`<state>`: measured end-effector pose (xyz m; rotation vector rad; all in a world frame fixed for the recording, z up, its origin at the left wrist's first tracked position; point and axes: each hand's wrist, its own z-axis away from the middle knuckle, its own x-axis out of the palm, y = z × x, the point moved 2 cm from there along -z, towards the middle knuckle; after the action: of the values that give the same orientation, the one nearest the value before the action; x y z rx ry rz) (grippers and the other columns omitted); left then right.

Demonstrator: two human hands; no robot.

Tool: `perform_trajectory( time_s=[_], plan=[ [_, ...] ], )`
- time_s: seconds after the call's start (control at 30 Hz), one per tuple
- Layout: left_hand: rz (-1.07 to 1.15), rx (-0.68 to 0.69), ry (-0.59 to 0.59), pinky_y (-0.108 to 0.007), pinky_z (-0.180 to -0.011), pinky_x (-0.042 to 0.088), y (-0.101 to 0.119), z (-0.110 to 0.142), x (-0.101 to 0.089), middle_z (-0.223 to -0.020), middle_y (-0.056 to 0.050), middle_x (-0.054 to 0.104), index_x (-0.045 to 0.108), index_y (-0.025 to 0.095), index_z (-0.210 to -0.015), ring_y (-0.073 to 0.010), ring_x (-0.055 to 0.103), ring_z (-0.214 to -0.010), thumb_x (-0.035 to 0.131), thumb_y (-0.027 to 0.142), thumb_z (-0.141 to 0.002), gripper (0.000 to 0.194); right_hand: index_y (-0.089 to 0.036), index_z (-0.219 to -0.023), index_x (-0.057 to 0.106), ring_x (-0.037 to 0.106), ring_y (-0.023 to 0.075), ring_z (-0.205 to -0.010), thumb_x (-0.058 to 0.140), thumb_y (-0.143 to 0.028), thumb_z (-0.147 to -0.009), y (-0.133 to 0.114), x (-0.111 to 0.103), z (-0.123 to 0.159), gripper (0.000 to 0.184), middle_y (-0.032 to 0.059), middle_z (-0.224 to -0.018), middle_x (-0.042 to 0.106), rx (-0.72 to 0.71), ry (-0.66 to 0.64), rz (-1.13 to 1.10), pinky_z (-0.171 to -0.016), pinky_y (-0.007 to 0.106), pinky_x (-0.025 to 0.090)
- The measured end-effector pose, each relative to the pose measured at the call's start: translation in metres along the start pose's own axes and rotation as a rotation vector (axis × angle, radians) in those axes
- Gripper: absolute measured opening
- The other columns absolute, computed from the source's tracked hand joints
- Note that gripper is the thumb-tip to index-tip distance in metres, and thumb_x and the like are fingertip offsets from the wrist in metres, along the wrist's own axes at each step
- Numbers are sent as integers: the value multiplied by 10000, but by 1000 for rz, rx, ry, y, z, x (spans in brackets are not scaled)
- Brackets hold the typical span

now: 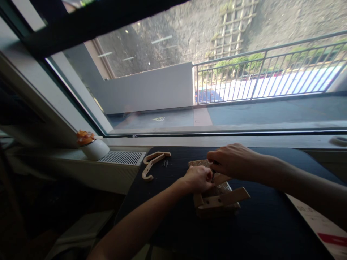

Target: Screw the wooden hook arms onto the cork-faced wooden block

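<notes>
Closely bent, the fingers of the left hand (199, 179) gripped the upper wooden piece (221, 178) at the center of the frame, right of the midline. The fingers of the right hand (230, 159) were drawn together just above its near end; whatever lay between them was hidden. Beneath both hands sat a brown, textured block (225, 187), resting on the dark counter (173, 224). At the block's lower end, a second wooden piece (214, 201) showed two dark holes, its broad arm jutting toward the right.

To the left, two pale wooden hooks (148, 170) lay near the counter's edge, with a few thin metal screws (165, 163) just beside them. Farther left, a white pot (94, 148) with an orange top (85, 137) stood on a radiator (123, 157). Beyond the window, across the upper right of the frame, a metal railing (264, 76) fronted a rough gray wall (292, 21).
</notes>
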<state>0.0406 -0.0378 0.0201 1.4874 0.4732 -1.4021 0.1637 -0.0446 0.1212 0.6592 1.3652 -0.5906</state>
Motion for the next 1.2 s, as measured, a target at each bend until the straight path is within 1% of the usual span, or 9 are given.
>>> perform_trajectory(
  time_s=[0.07, 0.2, 0.33, 0.43, 0.57, 0.7, 0.83, 1.03, 1.2],
  plan=[
    [1, -2, 3, -251, -624, 415, 0, 0, 0, -750, -8, 646, 600, 187, -739, -166, 592, -704, 615, 407, -704, 223, -195, -832, 618, 600, 181, -600, 467, -288, -848, 0, -2, 1, 178, 36, -714, 671, -20, -7, -38, -482, 265, 251],
    [4, 12, -12, -253, -635, 422, 0, -1, 0, -785, -11, 652, 606, 190, -769, -172, 598, -731, 610, 420, -711, 237, -202, -821, 617, 601, 172, -645, 473, -230, -828, 0, -7, 3, 147, 37, -764, 676, -20, -69, -77, -512, 261, 276],
    [4, 5, -15, -248, -614, 414, -2, -2, 2, -784, -7, 653, 602, 192, -767, -170, 600, -722, 607, 422, -707, 238, -193, -807, 614, 608, 183, -643, 444, -263, -866, 1, -5, 1, 193, 46, -746, 677, 9, -45, -55, -508, 269, 266],
    [-13, 6, 1, -251, -602, 403, -3, -3, 4, -777, -7, 653, 599, 195, -753, -173, 600, -719, 593, 394, -707, 204, -181, -776, 620, 612, 195, -633, 420, -283, -887, 2, -1, -1, 250, 60, -715, 673, 45, -44, -19, -501, 277, 261],
    [-26, 8, 13, -258, -611, 405, -3, -2, 4, -786, -11, 653, 600, 196, -743, -180, 602, -730, 581, 373, -708, 182, -191, -759, 617, 583, 180, -592, 405, -303, -883, 3, 0, -1, 269, 43, -689, 660, 14, -30, -59, -497, 279, 265],
    [-20, 0, -3, -266, -650, 424, -1, -1, 1, -802, -7, 655, 611, 200, -772, -184, 607, -753, 593, 379, -712, 190, -202, -774, 628, 565, 168, -615, 457, -306, -835, 5, -2, 1, 209, 29, -728, 656, -35, -43, -145, -516, 273, 292],
    [-15, 1, -8, -286, -707, 443, 0, -2, 0, -802, -5, 657, 616, 201, -763, -191, 610, -776, 599, 410, -717, 215, -194, -786, 638, 567, 165, -660, 455, -276, -836, 6, -1, 3, 207, 37, -786, 660, -69, -44, -199, -545, 271, 317],
    [23, -14, 22, -281, -718, 448, 4, 3, -5, -800, -6, 661, 626, 200, -805, -185, 610, -772, 609, 387, -705, 213, -190, -765, 630, 556, 153, -632, 454, -290, -848, 7, 1, 3, 219, 36, -767, 653, -69, -37, -238, -543, 268, 316],
    [-17, 40, 56, -303, -759, 442, 11, 5, -13, -779, -15, 652, 622, 191, -752, -198, 602, -795, 582, 375, -723, 190, -189, -769, 627, 567, 158, -654, 467, -278, -843, 6, 1, 3, 197, 35, -769, 654, -70, -37, -229, -560, 269, 327]
  ],
)
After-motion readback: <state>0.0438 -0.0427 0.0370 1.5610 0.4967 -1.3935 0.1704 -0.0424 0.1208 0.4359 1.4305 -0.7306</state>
